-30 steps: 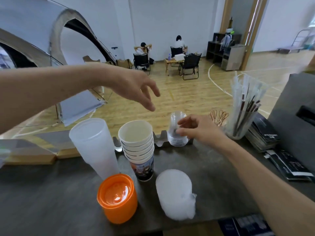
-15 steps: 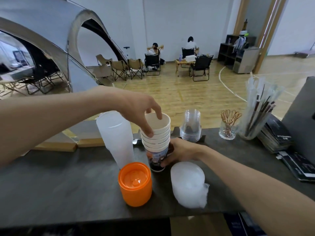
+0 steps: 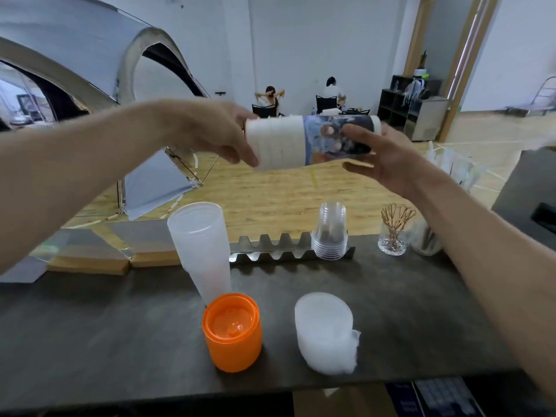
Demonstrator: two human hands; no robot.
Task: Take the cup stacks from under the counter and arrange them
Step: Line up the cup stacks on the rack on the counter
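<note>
1. Paper cup stack point(image 3: 310, 141): white rims, blue-and-orange printed outer cup.
2. Orange container point(image 3: 231, 332): solid orange.
3. Frosted cup stack point(image 3: 201, 251): translucent white.
4. Counter point(image 3: 406, 311): dark grey, mottled.

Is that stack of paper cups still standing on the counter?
No: the paper cup stack is up in the air, turned sideways, held between the left hand and right hand above the counter.
</note>
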